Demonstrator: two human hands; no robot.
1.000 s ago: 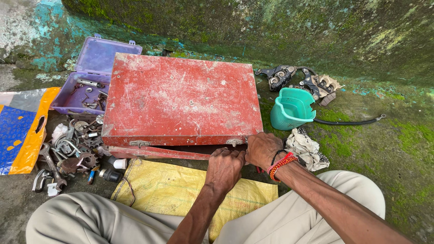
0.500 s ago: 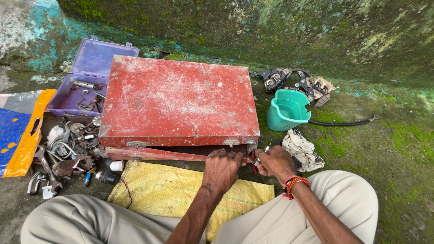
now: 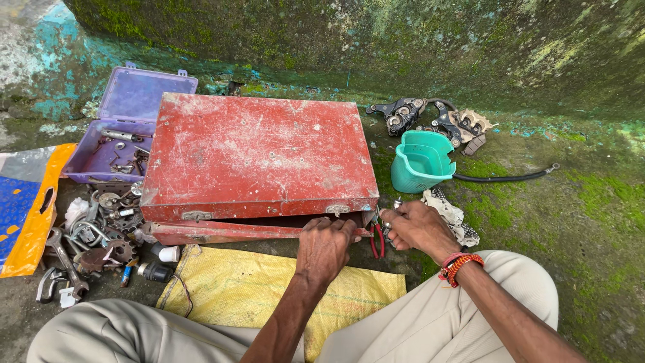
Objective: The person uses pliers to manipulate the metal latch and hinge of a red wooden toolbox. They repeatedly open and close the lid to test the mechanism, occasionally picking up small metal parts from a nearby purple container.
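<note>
The red metal toolbox (image 3: 259, 158) sits centre frame, lid only a crack open. The left hand (image 3: 324, 247) has its fingers hooked on the front edge of the gap. The right hand (image 3: 418, 227) grips red-handled pliers (image 3: 376, 238) at the box's lower right corner. In my judgement, the lid is not yet raised.

Around it:
- purple case (image 3: 134, 124) upper left
- loose wrenches (image 3: 64, 259) lower left
- teal jug (image 3: 421, 161) right
- yellow sack (image 3: 269, 289) below

Nothing blocks the lid.
</note>
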